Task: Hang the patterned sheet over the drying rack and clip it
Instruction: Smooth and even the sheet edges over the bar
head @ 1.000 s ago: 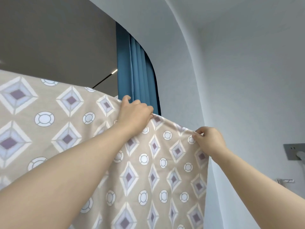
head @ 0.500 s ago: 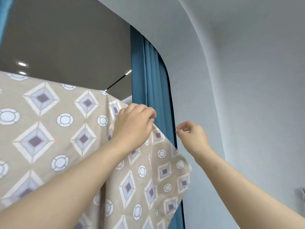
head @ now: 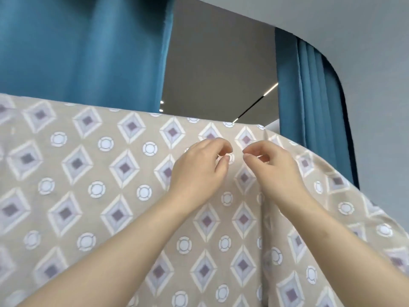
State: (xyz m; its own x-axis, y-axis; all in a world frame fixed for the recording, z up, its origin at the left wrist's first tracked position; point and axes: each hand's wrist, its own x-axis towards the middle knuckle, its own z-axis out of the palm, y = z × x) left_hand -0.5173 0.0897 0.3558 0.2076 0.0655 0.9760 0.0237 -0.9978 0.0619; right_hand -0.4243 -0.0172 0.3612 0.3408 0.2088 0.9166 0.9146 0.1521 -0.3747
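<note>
Head view. The sheet (head: 106,178) fills the lower frame from 9 to 4 o'clock, draped over a support that it wholly hides, presumably the rack. Its top edge, the long axis, runs almost level from 9 o'clock towards 2 o'clock, then falls away towards 4 o'clock, where the cloth seems to turn round the support's end. The printed face is towards the viewer and the drop hangs towards 6 o'clock. A vertical crease (head: 263,220) descends from the top edge just right of centre. The left hand (head: 199,173) and right hand (head: 276,176) are raised side by side at centre, just below the top edge, apart from each other. On each, the fingers are curled with thumb and forefinger drawn close; whether they nip the cloth or hold nothing cannot be told. Their place either side of the crease suggests that the fabric is being evened there before fastening. No clip is visible, so clipping appears not yet done. Blue curtains (head: 88,54) hang behind at 11 and 2 o'clock, with grey ceiling (head: 217,72) between.
</note>
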